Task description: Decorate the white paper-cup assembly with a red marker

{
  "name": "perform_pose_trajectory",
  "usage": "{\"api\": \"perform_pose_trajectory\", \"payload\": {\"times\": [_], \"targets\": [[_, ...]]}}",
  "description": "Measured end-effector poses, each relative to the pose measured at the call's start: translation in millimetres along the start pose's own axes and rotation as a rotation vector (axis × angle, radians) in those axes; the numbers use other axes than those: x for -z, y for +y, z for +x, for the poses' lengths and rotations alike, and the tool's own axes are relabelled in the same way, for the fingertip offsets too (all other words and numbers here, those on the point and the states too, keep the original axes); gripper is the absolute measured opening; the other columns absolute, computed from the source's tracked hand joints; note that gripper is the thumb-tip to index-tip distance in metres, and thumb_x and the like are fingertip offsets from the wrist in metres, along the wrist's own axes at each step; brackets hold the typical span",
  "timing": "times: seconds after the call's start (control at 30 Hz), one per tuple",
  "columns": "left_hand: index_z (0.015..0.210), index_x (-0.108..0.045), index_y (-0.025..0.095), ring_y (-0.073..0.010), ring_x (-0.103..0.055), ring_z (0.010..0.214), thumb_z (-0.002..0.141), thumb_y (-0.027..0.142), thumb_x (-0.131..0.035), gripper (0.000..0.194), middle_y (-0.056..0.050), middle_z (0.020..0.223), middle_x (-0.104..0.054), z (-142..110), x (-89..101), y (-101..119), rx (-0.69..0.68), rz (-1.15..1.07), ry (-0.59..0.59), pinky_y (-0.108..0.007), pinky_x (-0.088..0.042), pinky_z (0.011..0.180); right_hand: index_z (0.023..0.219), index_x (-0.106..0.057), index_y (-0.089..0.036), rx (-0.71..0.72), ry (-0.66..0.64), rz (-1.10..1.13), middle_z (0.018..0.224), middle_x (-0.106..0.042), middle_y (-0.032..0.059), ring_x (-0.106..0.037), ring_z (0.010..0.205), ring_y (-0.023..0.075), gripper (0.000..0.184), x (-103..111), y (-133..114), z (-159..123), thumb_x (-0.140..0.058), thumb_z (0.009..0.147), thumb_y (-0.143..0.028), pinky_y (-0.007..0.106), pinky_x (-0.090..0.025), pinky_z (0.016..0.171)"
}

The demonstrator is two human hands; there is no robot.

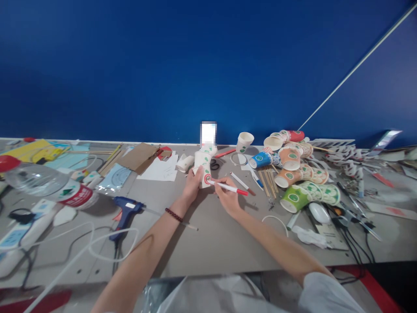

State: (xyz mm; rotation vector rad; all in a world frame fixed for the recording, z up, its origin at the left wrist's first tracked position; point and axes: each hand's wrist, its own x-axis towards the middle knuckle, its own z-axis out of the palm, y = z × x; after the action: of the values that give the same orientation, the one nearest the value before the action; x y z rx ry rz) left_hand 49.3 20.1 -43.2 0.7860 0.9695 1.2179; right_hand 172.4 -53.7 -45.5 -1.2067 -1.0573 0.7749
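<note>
My left hand is closed round a white paper cup with green leaf marks, held over the middle of the table. A red ring shows on the cup's near side. My right hand grips a white marker with a red end. The marker's other end meets the cup beside the red ring. Just behind the cup, a lit phone screen stands blurred against the wall. To the right of the cup lies another white marker.
Several coloured paper cups are piled at the right, near a white mouse. A blue glue gun, a water bottle and a power strip lie at the left. White cable loops near my left forearm. A blue wall rises behind.
</note>
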Motion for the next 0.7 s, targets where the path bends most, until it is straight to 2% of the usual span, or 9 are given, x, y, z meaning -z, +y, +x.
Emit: {"api": "perform_pose_trajectory", "payload": {"times": [0.17,0.43,0.7], "targets": [[0.109,-0.06,0.017,-0.016,-0.066,0.075,0.076,0.053,-0.083,0.054,-0.006,0.094,-0.069,-1.8,-1.8,3.8,0.02,0.009,0.043,-0.032,-0.054,0.072,0.087,-0.072,-0.022,0.081,0.001,-0.096,0.088,-0.077,0.0072,-0.072,0.077,0.0229,0.033,0.8,-0.4,-0.5,-0.071,0.085,-0.055,0.037,-0.062,0.07],[0.108,-0.06,0.017,-0.0164,-0.067,0.076,0.076,0.051,-0.084,0.052,-0.006,0.093,-0.07,-1.6,-2.6,3.5,0.023,0.003,0.046,-0.033,-0.056,0.074,0.087,-0.073,-0.023,0.081,0.0,-0.128,0.086,-0.077,0.0063,-0.069,0.071,0.0211,0.03,1.0,-3.8,0.6,-0.07,0.085,-0.053,0.034,-0.059,0.065],[0.107,-0.061,0.017,-0.0174,-0.068,0.077,0.077,0.049,-0.083,0.049,-0.007,0.095,-0.071,-0.9,-1.4,2.9,0.019,0.018,0.065,-0.033,-0.056,0.074,0.082,-0.071,-0.023,0.119,0.007,-0.155,0.082,-0.077,0.0051,-0.07,0.07,0.0218,0.021,1.0,-7.1,0.9,-0.069,0.083,-0.045,0.037,-0.059,0.069]]}}
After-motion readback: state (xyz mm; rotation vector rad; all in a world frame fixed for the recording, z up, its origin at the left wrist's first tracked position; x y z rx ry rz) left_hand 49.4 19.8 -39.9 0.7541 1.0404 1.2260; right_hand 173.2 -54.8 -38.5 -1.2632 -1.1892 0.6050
